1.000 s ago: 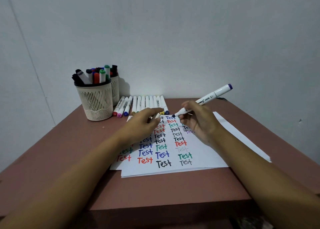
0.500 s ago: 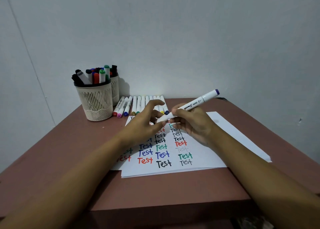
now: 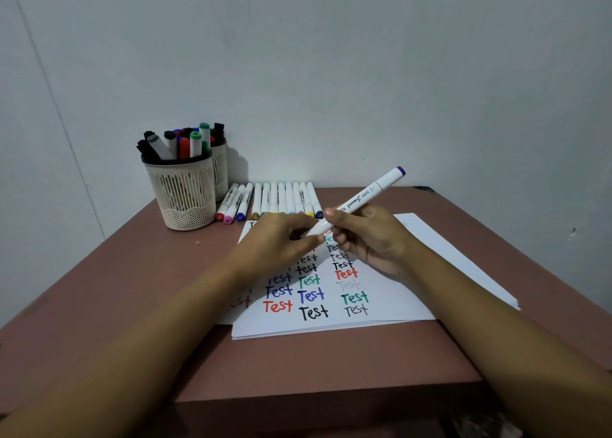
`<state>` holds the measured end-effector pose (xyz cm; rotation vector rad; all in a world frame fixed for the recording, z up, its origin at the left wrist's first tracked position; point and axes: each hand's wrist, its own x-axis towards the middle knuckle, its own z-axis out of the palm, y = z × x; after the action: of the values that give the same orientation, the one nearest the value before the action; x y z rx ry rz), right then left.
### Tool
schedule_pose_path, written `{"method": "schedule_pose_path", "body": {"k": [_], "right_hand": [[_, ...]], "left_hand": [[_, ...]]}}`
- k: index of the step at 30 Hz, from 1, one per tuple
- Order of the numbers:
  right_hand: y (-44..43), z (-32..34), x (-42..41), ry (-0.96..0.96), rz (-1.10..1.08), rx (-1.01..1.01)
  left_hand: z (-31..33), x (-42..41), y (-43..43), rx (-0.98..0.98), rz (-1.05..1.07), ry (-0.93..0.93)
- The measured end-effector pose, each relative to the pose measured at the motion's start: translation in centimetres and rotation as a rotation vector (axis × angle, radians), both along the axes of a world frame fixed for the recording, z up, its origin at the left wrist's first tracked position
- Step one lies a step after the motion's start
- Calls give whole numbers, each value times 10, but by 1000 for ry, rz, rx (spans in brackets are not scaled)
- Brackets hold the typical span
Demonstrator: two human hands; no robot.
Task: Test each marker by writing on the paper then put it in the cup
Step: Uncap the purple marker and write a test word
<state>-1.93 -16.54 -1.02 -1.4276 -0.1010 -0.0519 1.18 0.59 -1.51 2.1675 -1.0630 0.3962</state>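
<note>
Since a second ago the left hand (image 3: 281,243) has closed in, now pinching the marker's (image 3: 361,199) lower end. Right hand (image 3: 372,239) grips the barrel, tilted up rightward, above the paper (image 3: 415,293). Cup (image 3: 185,194) stands beyond the left hand, farther left.

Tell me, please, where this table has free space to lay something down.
Free: the bare table left of the paper, in front of the cup; the blank right part of the paper; the strip along the near edge. Crowded: the back, where the row of markers lies, and the paper's middle under the left hand and right hand.
</note>
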Motion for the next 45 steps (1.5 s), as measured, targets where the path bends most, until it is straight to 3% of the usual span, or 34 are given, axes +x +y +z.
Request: {"method": "schedule_pose_path", "body": {"k": [5, 9, 15, 22, 24, 27, 30, 32, 38, 45], "right_hand": [[-1, -1, 0, 8, 19, 29], [-1, 0, 2, 4, 11, 64], [3, 7, 3, -35, -31, 124], [-5, 7, 5, 6, -222, 139], [-9, 1, 9, -39, -379, -37], [-14, -16, 14, -220, -574, -626], [-16, -27, 15, -240, -486, -1180], [-14, -29, 15, -178, -377, -1374], [-13, -29, 15, -191, -365, -1381], [-11, -28, 15, -184, -361, -1389]], "left_hand": [[-2, 1, -2, -28, -21, 17], [-1, 0, -4, -108, -32, 144], [8, -3, -7, -489, 6, 435], [15, 8, 4, -800, 54, 527], [17, 14, 10, -909, 55, 571], [23, 17, 18, -1045, 64, 585], [36, 19, 26, -1030, 122, 448], [49, 23, 33, -931, 203, 313], [113, 39, 70, -661, 368, -66], [168, 59, 111, -584, 506, -130]]}}
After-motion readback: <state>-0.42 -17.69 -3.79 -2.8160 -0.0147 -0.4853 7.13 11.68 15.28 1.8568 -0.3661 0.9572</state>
